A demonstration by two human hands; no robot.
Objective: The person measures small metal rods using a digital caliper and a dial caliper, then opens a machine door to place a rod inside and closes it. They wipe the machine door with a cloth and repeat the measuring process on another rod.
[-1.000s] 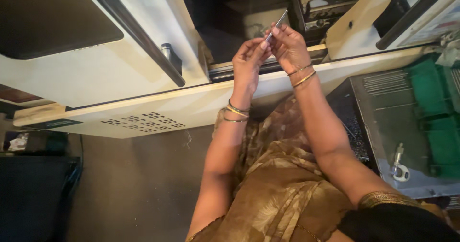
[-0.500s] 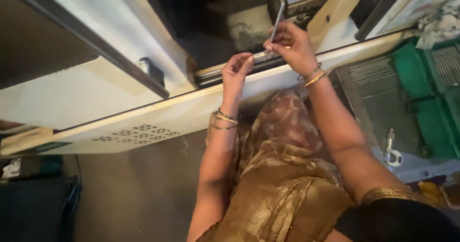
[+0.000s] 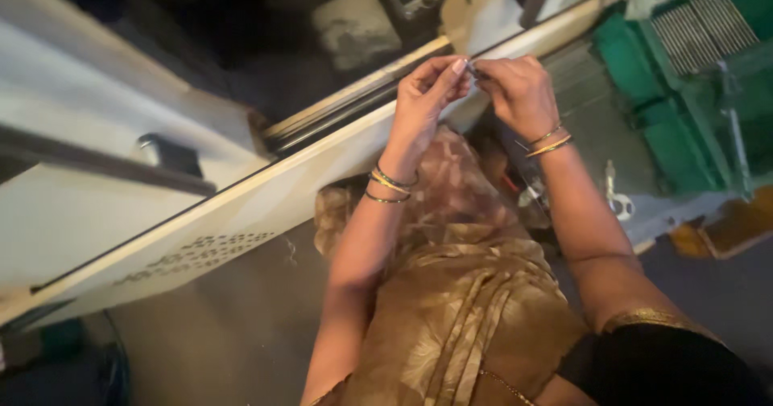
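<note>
1. Left hand (image 3: pixel 423 92) and right hand (image 3: pixel 519 88) meet above the cream machine panel (image 3: pixel 241 213). The fingers of both are pinched shut on a small thin metal piece (image 3: pixel 471 70), held between the two sets of fingertips; too small to identify.
2. Held raised and close, likely for a two-handed fine grip, wrists clear of the panel edge.
3. Bangles (image 3: pixel 390 185) on both wrists; brown patterned drape (image 3: pixel 451 293) below.
4. Green machine frame (image 3: pixel 692 92) to the right.
5. Half a second ago the right hand held a long thin rod upright and the left rested on the panel edge — now both are joined.
</note>
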